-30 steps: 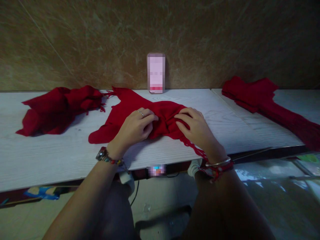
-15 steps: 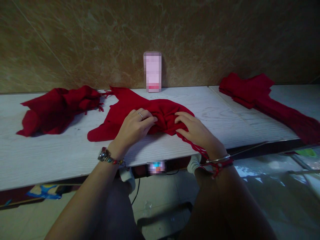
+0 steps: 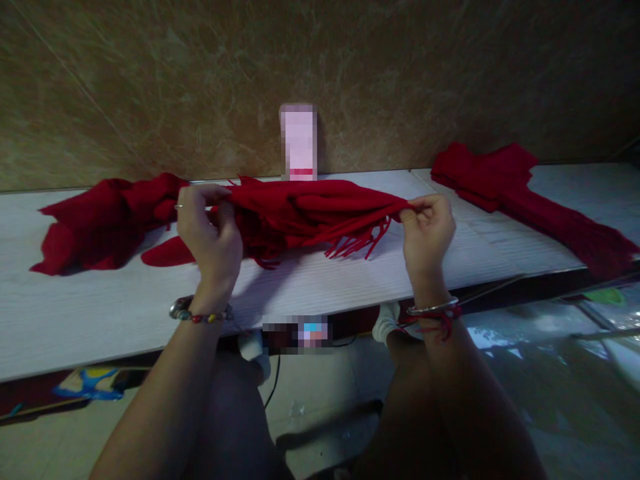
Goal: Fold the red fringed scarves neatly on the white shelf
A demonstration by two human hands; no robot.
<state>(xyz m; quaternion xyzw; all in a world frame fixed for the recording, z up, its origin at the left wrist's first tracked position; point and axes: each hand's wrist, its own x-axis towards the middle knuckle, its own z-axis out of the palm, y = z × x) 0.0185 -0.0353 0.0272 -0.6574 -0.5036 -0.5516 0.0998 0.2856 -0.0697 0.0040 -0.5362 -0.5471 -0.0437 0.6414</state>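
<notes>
A red fringed scarf [image 3: 310,207] is stretched sideways between my two hands, just above the white wood-grain table. My left hand [image 3: 207,230], with a ring on one finger, pinches the scarf's left part between thumb and fingers. At the other end, my right hand [image 3: 429,230] grips a corner of the edge, its fingers curled in. Fringe strands hang below the cloth near the right hand. Part of the scarf lies bunched on the table beneath, with a rounded fold sticking out left of my left wrist.
Left of my hands lies a crumpled heap of red cloth [image 3: 100,223]. Flat folded red scarves [image 3: 505,183] with fringe lie at the right. A pale, blurred-out phone-like object [image 3: 300,141] leans on the brown marbled wall [image 3: 400,87]. The white table's [image 3: 125,320] front edge runs before my knees.
Both hands have moved apart and lifted the scarf from the table. Its edge is now drawn out between them, and fringe that lay near the right wrist hangs below the cloth.
</notes>
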